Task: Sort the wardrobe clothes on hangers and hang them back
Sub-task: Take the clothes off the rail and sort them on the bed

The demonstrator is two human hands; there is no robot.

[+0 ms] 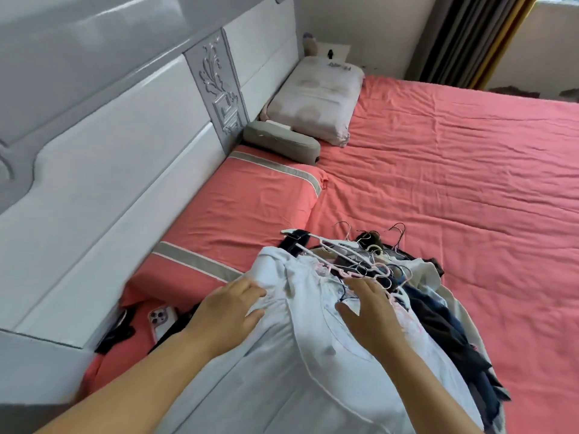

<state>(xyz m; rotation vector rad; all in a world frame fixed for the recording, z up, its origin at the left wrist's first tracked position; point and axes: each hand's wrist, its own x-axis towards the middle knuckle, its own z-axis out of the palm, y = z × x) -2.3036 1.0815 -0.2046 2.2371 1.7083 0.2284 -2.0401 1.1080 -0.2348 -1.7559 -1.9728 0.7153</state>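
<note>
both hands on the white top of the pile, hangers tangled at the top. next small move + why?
Probably: pinch the white garment at its shoulders and lift it with its hanger free of the tangled hangers. Both hands rest on it, left hand at the shoulder, right hand near the collar, and it lies topmost on the pile on the bed, so it comes off first.
</note>
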